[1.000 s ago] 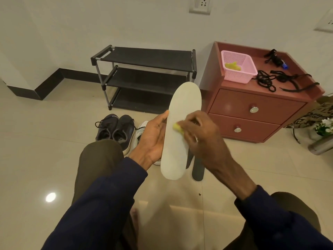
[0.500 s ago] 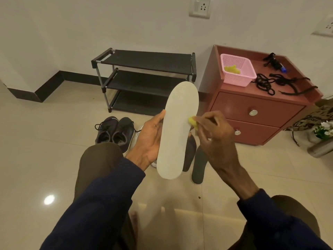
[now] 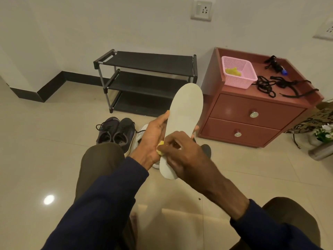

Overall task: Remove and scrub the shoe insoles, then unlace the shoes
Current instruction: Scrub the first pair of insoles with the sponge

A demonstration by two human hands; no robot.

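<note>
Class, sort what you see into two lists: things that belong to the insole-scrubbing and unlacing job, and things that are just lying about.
Part of the job:
pale insole, held by the left hand
yellow sponge, pinched by the right hand
dark shoes
white shoe

Just lying about:
shoe rack
cabinet
wall socket

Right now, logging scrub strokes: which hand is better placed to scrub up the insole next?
Right. The right hand pinches the yellow sponge on the insole near its lower end; the left hand grips the insole's edge, steadying it.
</note>
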